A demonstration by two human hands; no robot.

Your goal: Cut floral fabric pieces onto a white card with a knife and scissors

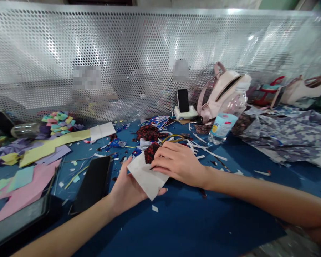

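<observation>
A white square card (148,176) lies tilted across the palm of my left hand (127,191), whose fingers curl round its edges from below. Over the card's upper right part, my right hand (179,162) is closed in a pinch, with scissors whose yellow handle loops (173,136) rise behind it and a dark tip showing near the card. A red and black patterned fabric piece (150,152) sits at the card's top corner, beside my right fingers. More of the same dark red fabric (148,132) lies just behind on the blue table (176,228).
Left stand two dark phones (92,184) (21,221) among pink, yellow and purple papers (29,185). A plastic bottle (224,119), pink backpack (222,89) and star-patterned cloth (291,134) are at right. Behind, a phone (183,100) leans before a perforated metal screen (139,46). Scraps litter the table.
</observation>
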